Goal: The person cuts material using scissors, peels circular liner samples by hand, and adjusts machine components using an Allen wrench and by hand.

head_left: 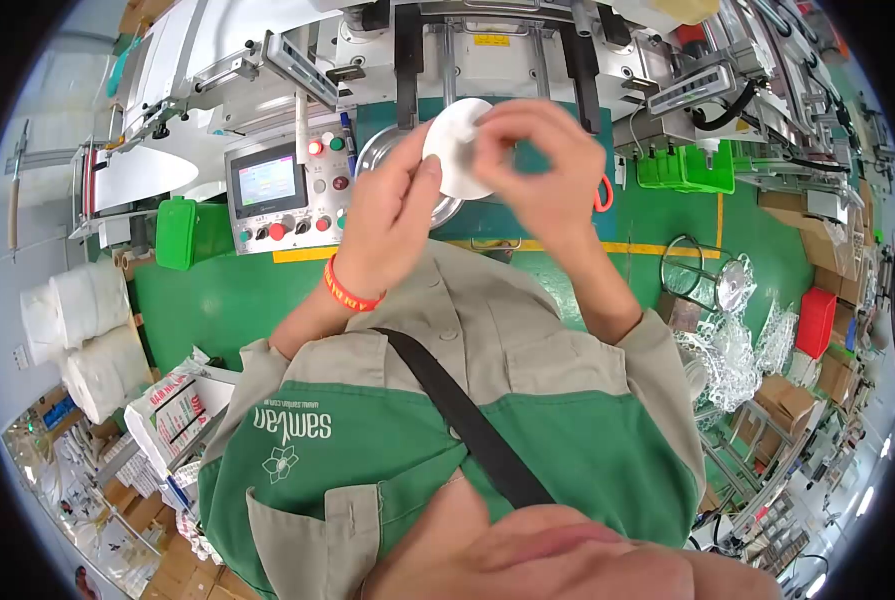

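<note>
A round white disc (pixel 451 150) is held up in front of the machine. My left hand (pixel 395 205), with a red band at the wrist, grips the disc's left edge between thumb and fingers. At the disc's right side is my right hand (pixel 547 165), its thumb and fingers curled together in a pinch; a small whitish piece shows near the fingertips, but motion blur hides what they hold. Behind and below the disc, a round metal dish (pixel 375 150) is partly covered by my left hand.
A control panel (pixel 269 187) with a screen and buttons stands left, beside a green bin (pixel 189 232). Red scissor handles (pixel 603 194) lie right of my right hand. Farther right are a green basket (pixel 685 170) and a metal stool (pixel 691 274). Machine rails run along the top.
</note>
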Available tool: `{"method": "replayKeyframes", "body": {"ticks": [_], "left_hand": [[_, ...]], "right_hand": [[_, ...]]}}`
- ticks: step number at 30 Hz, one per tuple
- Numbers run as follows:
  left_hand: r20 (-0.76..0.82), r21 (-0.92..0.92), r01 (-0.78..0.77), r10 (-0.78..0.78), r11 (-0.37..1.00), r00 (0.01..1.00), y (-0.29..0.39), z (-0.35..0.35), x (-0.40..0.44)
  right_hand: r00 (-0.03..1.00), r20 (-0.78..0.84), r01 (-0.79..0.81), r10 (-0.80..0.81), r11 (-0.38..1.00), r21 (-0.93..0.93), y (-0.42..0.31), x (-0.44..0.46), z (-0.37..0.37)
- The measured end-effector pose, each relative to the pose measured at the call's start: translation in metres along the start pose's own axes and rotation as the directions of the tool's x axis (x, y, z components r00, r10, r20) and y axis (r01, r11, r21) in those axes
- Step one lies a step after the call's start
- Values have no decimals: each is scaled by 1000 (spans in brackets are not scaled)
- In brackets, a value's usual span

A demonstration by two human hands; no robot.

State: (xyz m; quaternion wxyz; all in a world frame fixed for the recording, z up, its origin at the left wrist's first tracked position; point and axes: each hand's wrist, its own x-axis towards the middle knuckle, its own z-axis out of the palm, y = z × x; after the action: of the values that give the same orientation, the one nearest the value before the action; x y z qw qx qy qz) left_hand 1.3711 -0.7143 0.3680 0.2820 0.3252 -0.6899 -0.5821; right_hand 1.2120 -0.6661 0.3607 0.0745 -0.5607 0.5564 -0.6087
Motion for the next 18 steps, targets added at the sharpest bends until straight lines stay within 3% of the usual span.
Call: {"method": "replayKeyframes", "body": {"ticks": [1, 3, 5, 7, 8, 9, 11, 13, 15, 16, 18], "left_hand": [[-3, 1, -2, 2, 1000, 1000, -5, 0, 3], [-30, -260, 31, -41, 965, 999, -10, 0, 6], [-11, -347, 43, -50, 937, 999, -11, -6, 6], [12, -326, 124, -127, 937, 992, -14, -12, 4], [32, -306, 142, -139, 941, 990, -12, -15, 4], [41, -321, 159, -154, 933, 987, -8, -15, 2], [49, -348, 158, -150, 924, 987, -2, -15, 1], [73, -367, 153, -135, 917, 988, -1, -16, -2], [96, -385, 160, -133, 909, 987, -1, -18, -3], [144, -384, 192, -147, 903, 979, -1, -18, -3], [217, -415, 243, -164, 877, 962, 4, -13, -6]], "right_hand": [[988, -8, -154, 156, 984, 94, 9, 0, -3], [875, -81, -410, 478, 819, 401, 30, -3, -6], [777, -139, -508, 614, 742, 437, 68, -17, -12], [738, -169, -611, 653, 753, 244, 105, -39, -12], [796, -129, -595, 591, 804, 8, 116, -49, -11], [843, -72, -534, 533, 815, -226, 128, -60, -10], [900, 100, -345, 425, 832, -434, 169, -92, -11], [957, 109, -176, 270, 835, -521, 151, -89, -16], [932, 98, -351, 348, 936, 21, 66, -48, -19], [931, 97, -355, 352, 934, 24, 37, -36, -19], [968, 139, -243, 208, 916, 320, 6, -25, -21]]}}
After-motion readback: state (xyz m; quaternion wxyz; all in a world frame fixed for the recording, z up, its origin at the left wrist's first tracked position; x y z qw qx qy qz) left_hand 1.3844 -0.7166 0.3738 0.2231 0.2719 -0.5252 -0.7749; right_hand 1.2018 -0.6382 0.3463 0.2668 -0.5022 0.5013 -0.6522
